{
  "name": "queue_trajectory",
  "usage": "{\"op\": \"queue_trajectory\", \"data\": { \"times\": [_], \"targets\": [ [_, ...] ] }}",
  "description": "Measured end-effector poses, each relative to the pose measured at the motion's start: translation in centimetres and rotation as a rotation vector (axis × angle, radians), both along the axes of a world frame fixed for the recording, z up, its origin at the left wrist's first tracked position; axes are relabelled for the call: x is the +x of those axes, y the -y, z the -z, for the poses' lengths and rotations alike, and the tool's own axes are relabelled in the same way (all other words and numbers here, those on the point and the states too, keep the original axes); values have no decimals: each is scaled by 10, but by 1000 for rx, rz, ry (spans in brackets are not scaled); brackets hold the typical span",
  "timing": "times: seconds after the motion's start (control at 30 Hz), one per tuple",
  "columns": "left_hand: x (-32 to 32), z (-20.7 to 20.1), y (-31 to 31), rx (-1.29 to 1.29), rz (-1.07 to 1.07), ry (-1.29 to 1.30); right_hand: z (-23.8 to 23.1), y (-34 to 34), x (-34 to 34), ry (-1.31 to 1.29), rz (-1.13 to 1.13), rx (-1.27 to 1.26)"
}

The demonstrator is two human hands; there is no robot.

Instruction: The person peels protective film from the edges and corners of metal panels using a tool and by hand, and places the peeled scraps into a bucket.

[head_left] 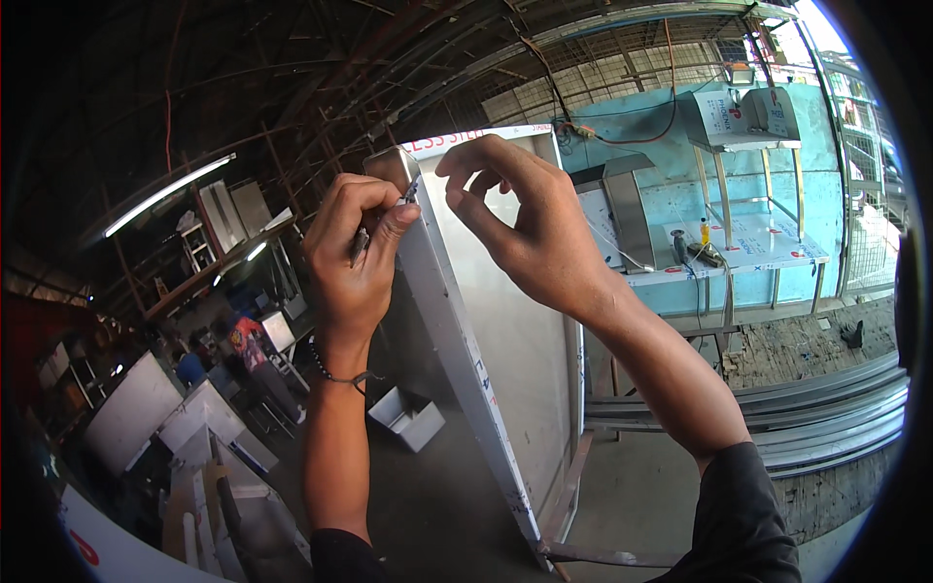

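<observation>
A large stainless steel panel (pixel 510 282) with folded edges stands upright in front of me. Printed white protective film (pixel 478 364) covers its rim, while its top left corner (pixel 391 167) shows bare metal. At that corner my left hand (pixel 352 238) is closed, thumb and forefinger pinching what looks like a crumpled bit of the film. A small greyish thing also shows between its curled fingers, too small to name. My right hand (pixel 530 209) is raised before the panel's upper part, fingers bent and apart from the thumb, with nothing visible in it.
On the right, a metal table (pixel 768 255) holds a power tool (pixel 707 255) and a yellow bottle (pixel 705 231). Long metal profiles (pixel 826 418) lie stacked below. A metal box (pixel 406 420) sits on the floor. Another person (pixel 258 350) is at the far left.
</observation>
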State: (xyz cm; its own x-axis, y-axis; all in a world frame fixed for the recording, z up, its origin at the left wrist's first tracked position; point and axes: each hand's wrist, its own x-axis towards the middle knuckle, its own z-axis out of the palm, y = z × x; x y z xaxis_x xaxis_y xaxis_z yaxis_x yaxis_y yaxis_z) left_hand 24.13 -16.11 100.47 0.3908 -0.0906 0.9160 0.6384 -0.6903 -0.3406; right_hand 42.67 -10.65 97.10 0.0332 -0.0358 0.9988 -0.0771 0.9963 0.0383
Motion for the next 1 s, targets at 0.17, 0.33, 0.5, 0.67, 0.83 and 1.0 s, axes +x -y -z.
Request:
{"op": "queue_trajectory", "data": {
  "times": [0.17, 0.33, 0.5, 0.67, 0.83, 1.0],
  "targets": [
    [2, 6, 0, 56, -75, -5, 0, 0, 3, -2, 36, 68],
    [1, -2, 3, 20, -111, 21, 1, 1, -2, 7, 142, 131],
    [2, -7, 8, -3, -109, -66, 5, 2, -10, 18, 142, 88],
    [-1, 0, 9, -22, -107, -75, 7, 6, -9, 16, 260, 111],
    [-7, 9, 13, -131, -46, -51, 9, 5, -3, 86, 275, 214],
    [-7, 11, 15, -44, -29, -27, 11, 8, -2, 91, 324, 223]
  ]
}}
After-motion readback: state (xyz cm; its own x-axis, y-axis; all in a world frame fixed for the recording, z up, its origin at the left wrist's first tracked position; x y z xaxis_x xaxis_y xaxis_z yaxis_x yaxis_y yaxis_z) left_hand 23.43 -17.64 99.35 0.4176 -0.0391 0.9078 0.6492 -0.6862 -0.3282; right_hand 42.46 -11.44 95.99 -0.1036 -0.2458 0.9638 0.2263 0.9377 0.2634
